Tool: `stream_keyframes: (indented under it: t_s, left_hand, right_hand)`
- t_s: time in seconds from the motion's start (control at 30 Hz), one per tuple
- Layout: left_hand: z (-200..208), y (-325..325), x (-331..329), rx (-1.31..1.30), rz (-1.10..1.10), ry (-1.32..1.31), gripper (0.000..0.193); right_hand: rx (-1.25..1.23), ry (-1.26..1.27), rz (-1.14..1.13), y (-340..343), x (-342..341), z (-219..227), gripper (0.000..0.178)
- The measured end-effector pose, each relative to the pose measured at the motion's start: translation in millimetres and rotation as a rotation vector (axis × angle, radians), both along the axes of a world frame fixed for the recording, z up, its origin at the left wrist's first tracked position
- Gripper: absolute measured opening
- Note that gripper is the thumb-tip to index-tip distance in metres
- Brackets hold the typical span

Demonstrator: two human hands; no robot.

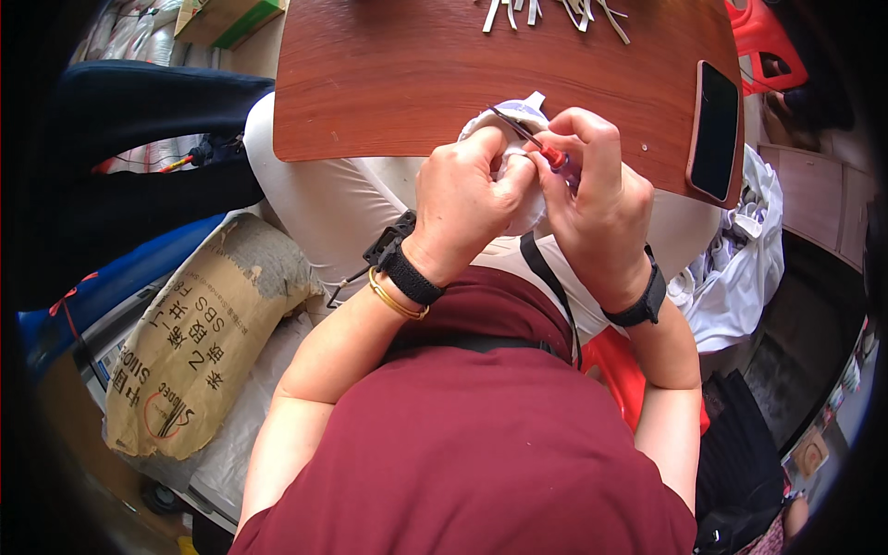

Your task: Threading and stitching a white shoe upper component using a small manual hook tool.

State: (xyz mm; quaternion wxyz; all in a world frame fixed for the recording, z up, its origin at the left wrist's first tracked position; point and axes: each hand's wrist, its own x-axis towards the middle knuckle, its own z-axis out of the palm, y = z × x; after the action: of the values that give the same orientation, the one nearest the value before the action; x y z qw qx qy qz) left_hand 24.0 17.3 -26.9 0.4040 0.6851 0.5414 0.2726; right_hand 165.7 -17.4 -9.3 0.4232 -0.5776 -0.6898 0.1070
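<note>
My left hand point(462, 199) is closed on a white and pale-purple fabric piece point(524, 115), pinching it between thumb and fingers near the table's front edge. The piece is curved, and a short white tab sticks up from it; its lower part is partly hidden behind my hands. In my right hand point(599, 208) is a screwdriver-like tool point(556, 157) with a red and purplish handle. Its thin dark metal shaft points up and left across the fabric piece. My two hands are close together, with the fingertips almost meeting at the piece.
On the reddish-brown wooden table point(379, 88), several pale strips point(555, 13) lie at the far edge and a dark-screened phone point(714, 129) at the right. A white bag point(740, 268) stands to the right. Left are a brown paper sack point(208, 342) and dark-trousered legs point(171, 92).
</note>
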Motion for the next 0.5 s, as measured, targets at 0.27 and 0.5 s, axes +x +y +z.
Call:
stream_keyframes:
  t_s: [0.27, 0.5]
  left_hand:
    - [8.6, -1.1, -15.9, -0.267, -0.158, -0.254, 0.022]
    - [9.2, -0.4, -19.8, -0.386, -0.210, -0.357, 0.022]
  right_hand:
    - [-0.023, 0.019, 0.080, -6.4, 16.7, -3.5, 0.046]
    - [-0.032, 0.032, 0.060, -4.8, 16.1, -0.2, 0.046]
